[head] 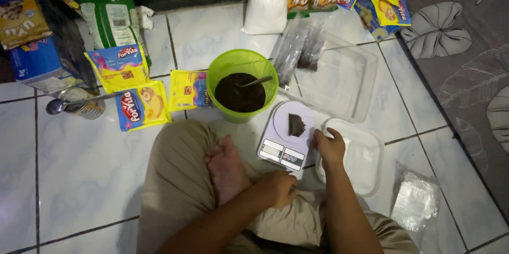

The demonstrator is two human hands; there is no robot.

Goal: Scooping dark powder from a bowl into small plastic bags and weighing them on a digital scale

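Right hand (330, 147) beside white scale (286, 134), left hand (277, 187) curled near foot (227, 169)

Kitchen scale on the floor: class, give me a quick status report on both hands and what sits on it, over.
Right hand touching scale edge, empty. Left hand closed by scale's front corner. Small dark packet on platform. Green bowl with spoon behind; nothing blocking.

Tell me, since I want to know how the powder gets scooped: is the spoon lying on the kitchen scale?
No, the spoon rests in the green bowl of dark powder, while the scale carries only a small dark packet.
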